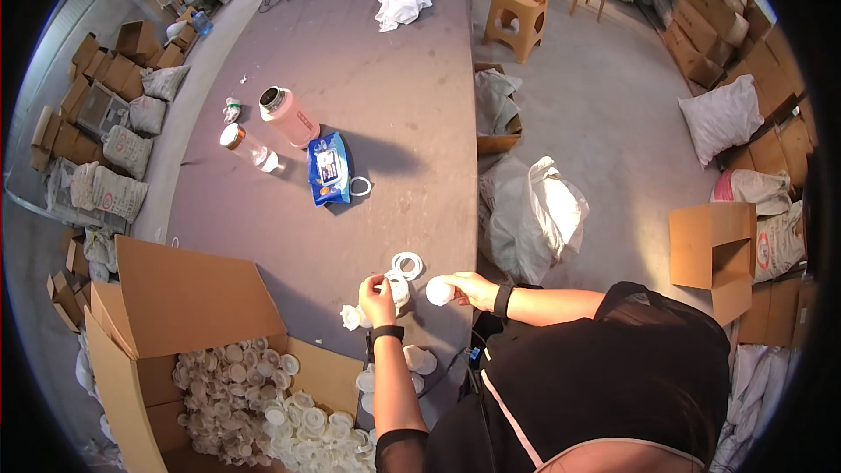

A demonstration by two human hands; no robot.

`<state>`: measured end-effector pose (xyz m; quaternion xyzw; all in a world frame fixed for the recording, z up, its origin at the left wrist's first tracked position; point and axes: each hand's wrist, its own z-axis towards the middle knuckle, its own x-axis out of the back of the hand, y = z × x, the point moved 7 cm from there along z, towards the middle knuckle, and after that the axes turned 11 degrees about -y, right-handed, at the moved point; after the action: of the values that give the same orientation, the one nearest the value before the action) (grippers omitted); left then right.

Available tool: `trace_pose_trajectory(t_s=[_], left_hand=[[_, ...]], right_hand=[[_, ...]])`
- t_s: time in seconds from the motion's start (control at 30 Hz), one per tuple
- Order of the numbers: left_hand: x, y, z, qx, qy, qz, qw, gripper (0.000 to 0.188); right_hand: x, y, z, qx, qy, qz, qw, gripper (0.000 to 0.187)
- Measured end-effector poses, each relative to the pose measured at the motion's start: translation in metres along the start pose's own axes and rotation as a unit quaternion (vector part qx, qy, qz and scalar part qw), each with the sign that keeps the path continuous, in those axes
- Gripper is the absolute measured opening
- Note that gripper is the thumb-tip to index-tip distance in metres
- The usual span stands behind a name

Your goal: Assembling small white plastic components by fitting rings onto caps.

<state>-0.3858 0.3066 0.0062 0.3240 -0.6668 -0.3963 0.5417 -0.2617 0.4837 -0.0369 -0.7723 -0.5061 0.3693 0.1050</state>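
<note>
My right hand (476, 289) is closed on a white, round, cap-like plastic piece (439, 292), held by its edge above the table near its right side. To its left, my left hand (378, 303) has its fingers pinched together at the edge of a white ring. Just beyond the fingertips, more white rings (406, 264) lie on the table. Small white plastic pieces (352, 317) sit beside my left hand and partly beneath it. Nearer to me, beside my left forearm, are several more white round pieces (419, 358).
At the lower left stands an open cardboard box (188, 298) full of translucent white round pieces (307, 425). Farther up the table (394, 105) are a pink bottle (293, 121), a clear bottle (250, 149), a blue wipes pack (328, 171) and a white cloth (404, 3). White sacks (533, 215) stand right of the table.
</note>
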Motion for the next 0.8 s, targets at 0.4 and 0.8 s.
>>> trace_pose_trajectory(t_s=[0.4, 0.8], left_hand=[[0.032, 0.037, -0.103, 0.057, 0.126, -0.39, 0.91, 0.01], [0.067, 0.085, -0.157, -0.19, 0.15, 0.127, 0.962, 0.016]], right_hand=[[-0.08, -0.002, 0.001, 0.045, -0.14, -0.008, 0.989, 0.023], [-0.144, 0.004, -0.036, 0.051, -0.273, 0.044, 0.96, 0.014]])
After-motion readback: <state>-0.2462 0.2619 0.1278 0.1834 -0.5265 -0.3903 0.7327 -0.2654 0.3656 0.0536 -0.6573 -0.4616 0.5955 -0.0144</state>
